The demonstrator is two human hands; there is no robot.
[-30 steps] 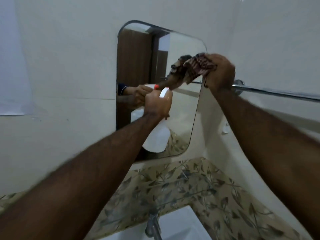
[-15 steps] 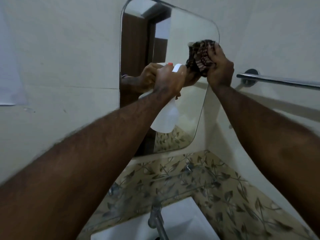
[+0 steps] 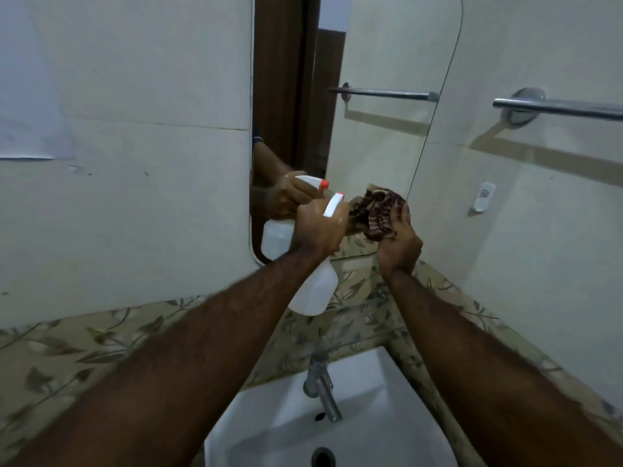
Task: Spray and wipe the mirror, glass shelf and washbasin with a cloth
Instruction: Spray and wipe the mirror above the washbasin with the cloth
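Head view, from the left: the left hand point(image 3: 317, 230) is closed round the neck of the white spray bottle point(image 3: 315, 291); its fingers wrap the trigger head, though I cannot tell whether one of them lies on the trigger. The bottle hangs tilted, with its body down toward the person and its orange-tipped nozzle point(image 3: 333, 203) aimed forward at the lower part of the mirror point(image 3: 387, 96).

Just right of the nozzle is the cloth point(image 3: 379, 214), dark and striped, bunched in the right hand point(image 3: 399, 246); the fingers of this hand are curled over the bundle, and it seems pressed on the glass near the lower right corner of the mirror, since its reflection meets it there. So nozzle and cloth are almost touching; the right hand is the nearer one to the glass, and the left is a little back from it.

The mirror is tall, with its long axis upright, and nearly all of its surface lies above both hands; I judge that a further wipe must go upward or to the left from here. The glass shelf point(image 3: 367, 318) lies directly under the hands, its long axis running left to right; below it sits the washbasin point(image 3: 377, 419) with its tap point(image 3: 320, 382); both are near for either hand. Farthest right, a towel rail point(image 3: 556, 107) is fixed on the side wall, well apart from the cloth.
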